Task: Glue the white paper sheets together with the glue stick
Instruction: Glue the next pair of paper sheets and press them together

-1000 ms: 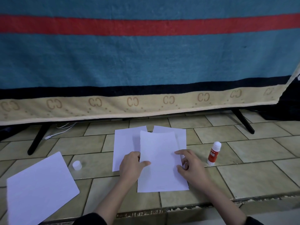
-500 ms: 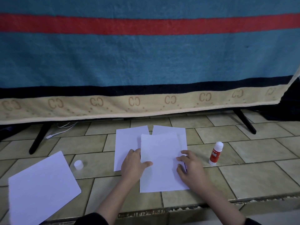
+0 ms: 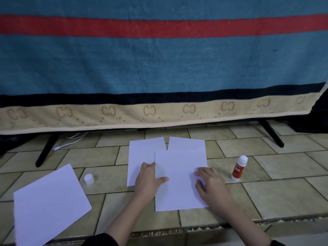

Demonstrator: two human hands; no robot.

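Both hands flatter than a second ago; top sheet [image 3: 179, 181] lower, now lying on two sheets beneath. Left hand [image 3: 148, 178] spread, fingers straight, pressing sheet's left edge. Right hand [image 3: 211, 185] open, palm down on right edge. Advice: smooth from centre outward, firm even pressure, keep edges aligned. Glue stick [image 3: 238, 168] upright just right of right hand, uncapped; cap [image 3: 88, 178] left of left hand; spare sheet [image 3: 49, 205] farther left.

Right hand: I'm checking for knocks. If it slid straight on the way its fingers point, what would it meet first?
The right hand points up-left across the top sheet; probably only more paper, not the glue stick.
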